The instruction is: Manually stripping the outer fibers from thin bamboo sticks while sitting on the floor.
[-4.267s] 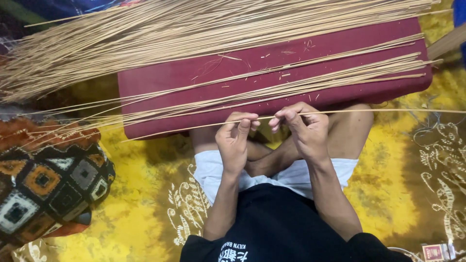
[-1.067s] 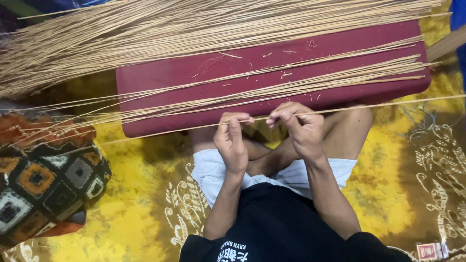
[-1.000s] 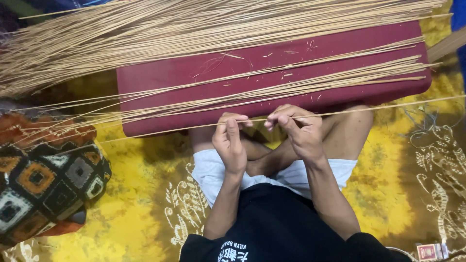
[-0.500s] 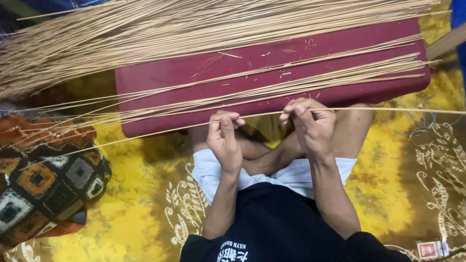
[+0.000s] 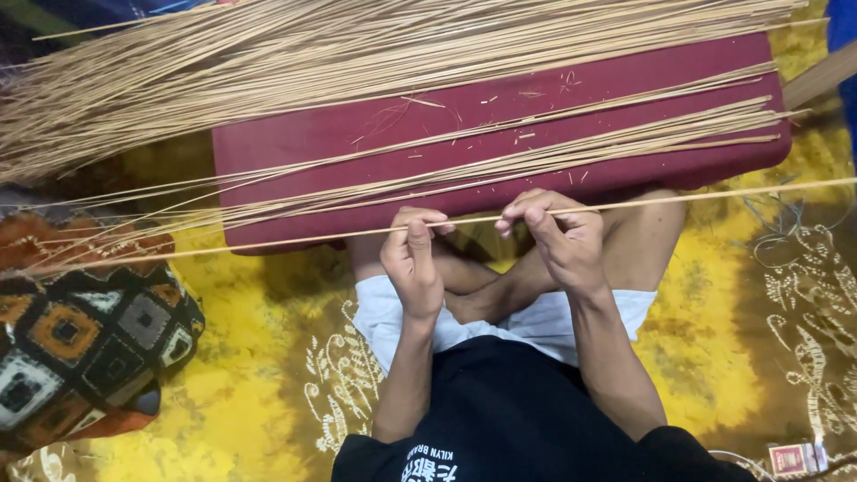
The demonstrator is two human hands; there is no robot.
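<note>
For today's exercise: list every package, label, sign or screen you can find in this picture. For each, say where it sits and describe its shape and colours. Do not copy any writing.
Small box: lies flat on the yellow patterned cloth at the bottom right corner; rectangular, red with a white end.
Shirt print: on the person's black shirt, bottom centre; a small patch of white marks.
No signs or screens in view.

One small packet (image 5: 797,458) — flat, rectangular, red and white — lies on the yellow patterned floor cloth (image 5: 714,375), at the bottom right corner.
</note>
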